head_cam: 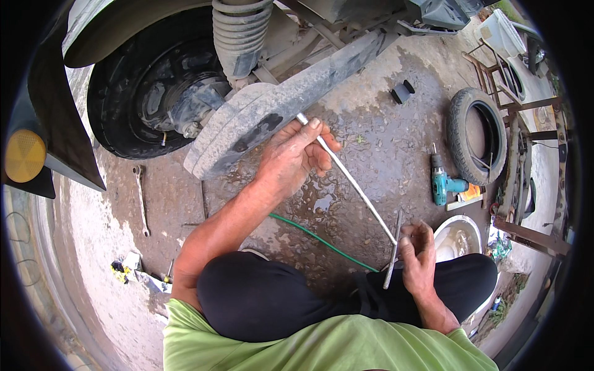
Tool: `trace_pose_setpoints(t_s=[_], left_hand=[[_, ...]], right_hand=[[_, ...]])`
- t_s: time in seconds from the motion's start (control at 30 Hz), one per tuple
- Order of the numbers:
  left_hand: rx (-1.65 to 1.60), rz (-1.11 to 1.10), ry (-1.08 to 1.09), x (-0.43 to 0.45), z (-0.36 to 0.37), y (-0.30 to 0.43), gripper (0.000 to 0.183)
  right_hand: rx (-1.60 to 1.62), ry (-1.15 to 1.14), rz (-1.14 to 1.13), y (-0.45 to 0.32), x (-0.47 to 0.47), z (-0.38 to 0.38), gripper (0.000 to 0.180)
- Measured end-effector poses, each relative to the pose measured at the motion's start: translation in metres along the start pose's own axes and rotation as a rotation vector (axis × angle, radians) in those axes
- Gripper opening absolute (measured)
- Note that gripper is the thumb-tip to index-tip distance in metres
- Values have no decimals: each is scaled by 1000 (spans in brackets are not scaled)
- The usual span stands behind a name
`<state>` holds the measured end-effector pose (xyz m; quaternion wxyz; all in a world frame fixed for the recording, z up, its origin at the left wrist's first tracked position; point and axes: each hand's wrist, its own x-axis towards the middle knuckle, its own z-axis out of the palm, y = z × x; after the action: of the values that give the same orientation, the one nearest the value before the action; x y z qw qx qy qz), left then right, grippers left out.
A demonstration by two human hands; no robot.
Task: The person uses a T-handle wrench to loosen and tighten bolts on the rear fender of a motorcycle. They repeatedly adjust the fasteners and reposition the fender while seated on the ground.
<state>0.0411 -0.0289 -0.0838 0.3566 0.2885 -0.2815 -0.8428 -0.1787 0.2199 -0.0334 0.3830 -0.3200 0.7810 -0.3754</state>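
Note:
My left hand (297, 153) is around the shaft of a T-handle socket wrench (357, 188), close to its socket end. The socket meets the lower edge of a dusty elongated grey housing (278, 102) under a vehicle; the exact contact point is hidden. Beside the wrench's sliding crossbar (392, 259) is my right hand (417, 259), its thumb and fingers loosely curled and apart, with no grip on the bar visible. Left of the housing, a black wheel (116, 111) shows its hub side. A dirt-covered coil spring (241, 28) rises above.
On the wet ground are a combination wrench (141, 199), a green hose (320, 239), a black bracket-like part (402, 92), and a teal cordless drill (441, 183). A loose tyre (478, 137), a white basin (459, 239), a rusty metal frame (533, 232) and a white bucket (501, 35) stand right.

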Motion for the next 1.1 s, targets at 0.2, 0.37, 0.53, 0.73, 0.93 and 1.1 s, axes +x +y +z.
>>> trace_pose_setpoints(t_s=[0.2,0.37,0.53,0.73,0.93,1.1], left_hand=[[-30,-21,-12,0,-4,0,25],[-8,-73,-105,-3,5,-5,27],[97,-104,-232,-7,12,-21,32],[108,-88,-182,-8,10,-19,39],[30,-109,-191,-5,11,-14,35],[26,-81,-139,-4,10,-15,34]], right_hand=[[-233,-236,-313,3,-3,-6,30],[1183,-578,855,10,0,-13,60],[522,-329,442,6,-1,-6,51],[-366,-134,-473,0,-4,-2,26],[987,-471,742,7,0,-12,60],[378,-213,283,11,1,-9,37]])
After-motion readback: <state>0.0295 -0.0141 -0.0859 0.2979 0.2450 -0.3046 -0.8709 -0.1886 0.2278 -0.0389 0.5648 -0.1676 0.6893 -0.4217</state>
